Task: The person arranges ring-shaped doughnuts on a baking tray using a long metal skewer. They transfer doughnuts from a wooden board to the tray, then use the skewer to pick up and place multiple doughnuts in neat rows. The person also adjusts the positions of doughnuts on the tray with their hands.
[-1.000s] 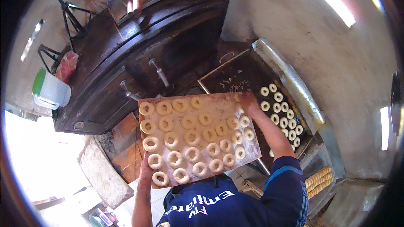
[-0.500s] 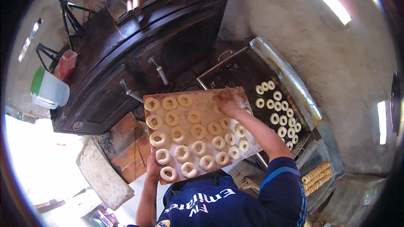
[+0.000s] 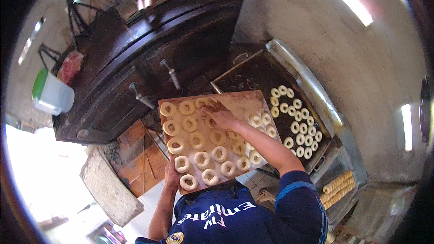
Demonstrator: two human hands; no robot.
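Note:
My left hand [image 3: 171, 175] grips the left edge of a floured wooden board [image 3: 239, 104], with the fingers partly hidden by it. Rows of pale raw dough rings [image 3: 196, 140] lie on the board, which is tilted in front of my body. My right hand [image 3: 219, 116] reaches across with its fingers stretched out over the rings near the far edge. One ring [image 3: 202, 102] is at the fingertips, and another is partly hidden under the hand. Beyond the board's right side, a wide dark metal vat [image 3: 235, 73] has many similar rings [image 3: 296, 127] on its right part.
A dark oven-like cabinet [image 3: 194, 27] with metal handles [image 3: 172, 74] stands ahead. A green-lidded plastic tub [image 3: 53, 92] rests on its left. Browned pieces [image 3: 338, 190] lie in rows at lower right. A pale worn panel [image 3: 106, 185] is at lower left.
My right hand has moved left, from the far right part of the board to the rings nearer its middle. The board has shifted slightly right, still in my left hand.

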